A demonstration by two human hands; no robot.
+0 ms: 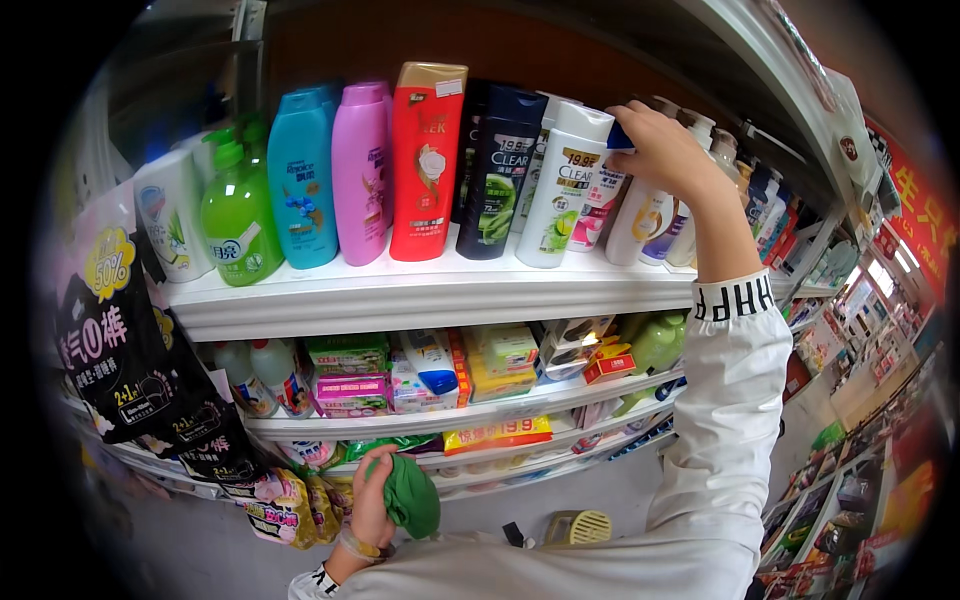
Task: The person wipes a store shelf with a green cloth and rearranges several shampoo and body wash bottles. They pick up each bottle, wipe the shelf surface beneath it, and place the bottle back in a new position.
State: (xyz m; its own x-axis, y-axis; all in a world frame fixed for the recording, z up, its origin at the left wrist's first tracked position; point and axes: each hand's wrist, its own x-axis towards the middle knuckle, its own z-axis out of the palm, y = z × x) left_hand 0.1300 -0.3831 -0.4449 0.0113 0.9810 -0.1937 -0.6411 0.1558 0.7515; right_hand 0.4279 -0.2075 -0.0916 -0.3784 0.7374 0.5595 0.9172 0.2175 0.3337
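Observation:
My left hand [371,495] is low in front of my body, its fingers closed around a bunched green cloth [411,496]. My right hand [656,142] reaches to the top shelf [420,289], with fingers and thumb on the dark blue cap of a white and pink shampoo bottle [596,202]. A white Clear bottle [559,195] partly hides that bottle from the front. Left of it stand a dark Clear bottle [501,180], a red bottle [427,165], a pink bottle [361,176] and a blue Rejoice bottle [304,184].
A green pump bottle [238,214] and a white bottle [171,217] stand at the left. Black hanging packets [142,352] jut out beside the shelves. Boxed goods [352,394] fill the shelf below. On the floor is a yellow slotted stool [581,527]. An aisle runs along the right.

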